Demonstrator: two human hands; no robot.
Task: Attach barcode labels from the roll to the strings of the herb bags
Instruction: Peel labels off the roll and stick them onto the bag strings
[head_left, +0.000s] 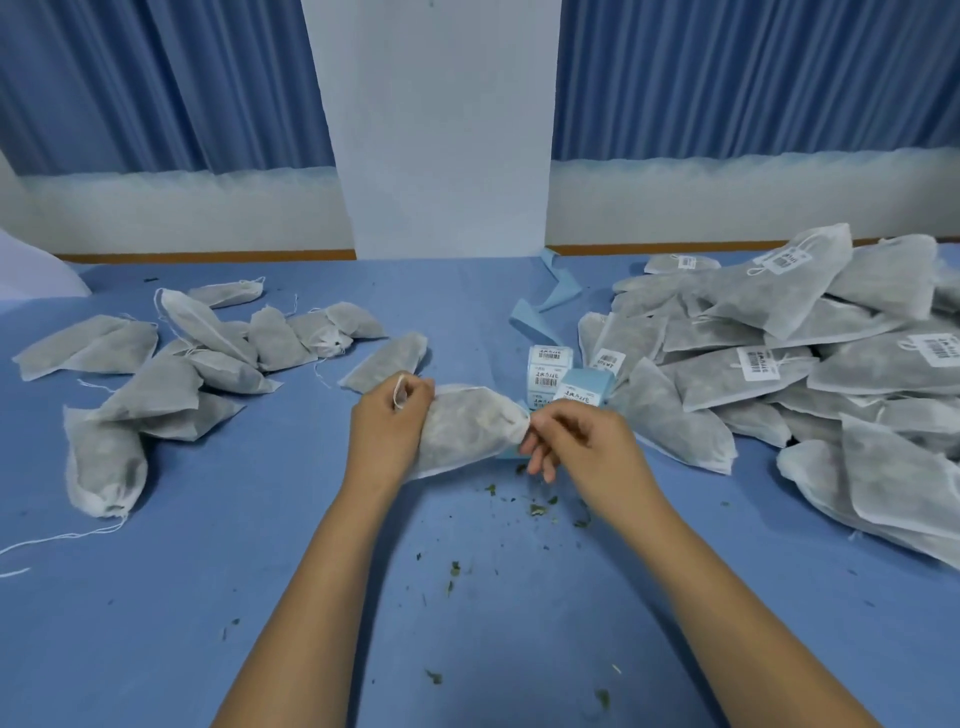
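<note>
Herb bag (467, 428) is at the centre of the blue table (260, 597), lying sideways between both hands; can't tell if it rests on the cloth or is lifted just off it; left hand (387, 421) has its fingers curled round the bag's closed bottom end, with a small white loop showing by the thumb; right hand (576, 441) pinches the gathered neck with thumb and forefinger, other fingers hanging loose; label roll (550, 364) stands just behind the bag, barcodes facing the camera; a blue-backed tail of labels (584, 389) bends forward near the right hand; blue backing strip (553, 293) trails off toward the white pillar (441, 130); pile of plain bags (182, 364) is spread on the left, well apart from the held one, strings loose; pile of labelled bags (779, 364) is heaped on the right, barcode stickers visible on several; green herb crumbs (540, 509) are scattered below the right hand; blue curtains (156, 78) hang either side of the pillar.
</note>
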